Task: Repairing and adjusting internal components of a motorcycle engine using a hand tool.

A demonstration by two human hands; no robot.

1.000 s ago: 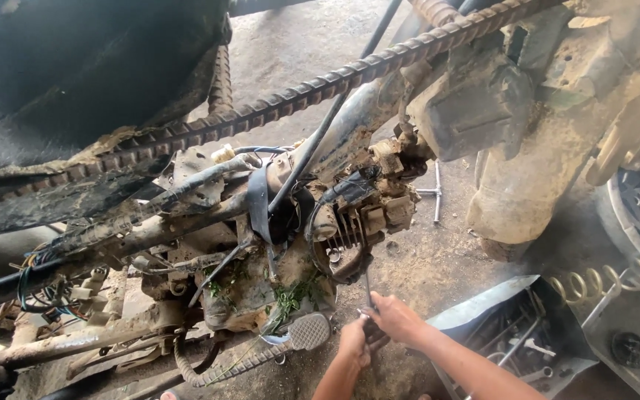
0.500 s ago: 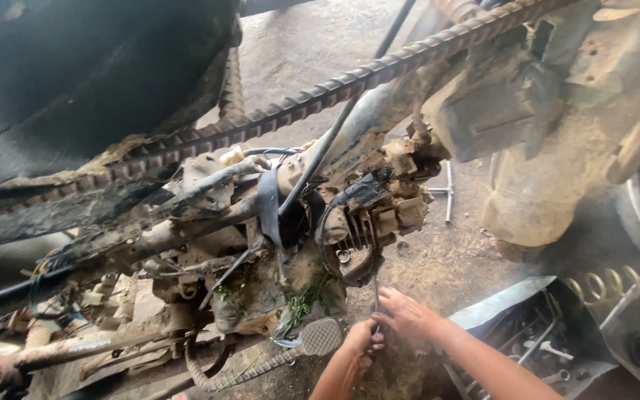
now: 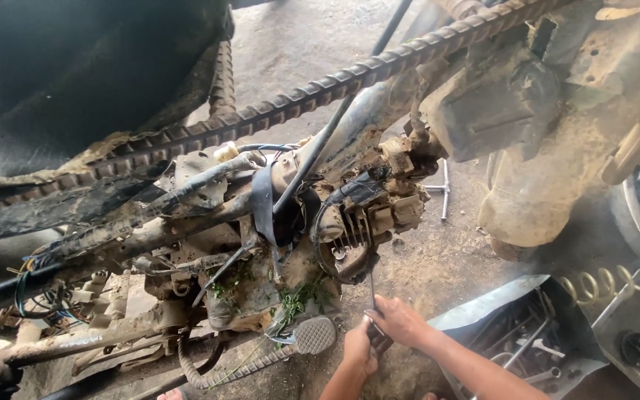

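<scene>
Fingers (image 3: 379, 311) of the right hand (image 3: 401, 322) and the left hand (image 3: 359, 347) were clenched together around the dark handle of a screwdriver (image 3: 373, 307). Its thin shaft rose from the hands to the underside of the mud-caked engine (image 3: 357, 222). The hands were just right of the ribbed pedal (image 3: 314, 335), above the dirt floor (image 3: 438, 267). A tool tray (image 3: 527, 348) lay near the right forearm.

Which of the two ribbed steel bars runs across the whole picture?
The long ribbed rusty steel bar, slanting from the left edge to the top right above the muddy engine; the shorter ribbed bar stands nearly upright behind it.
</scene>
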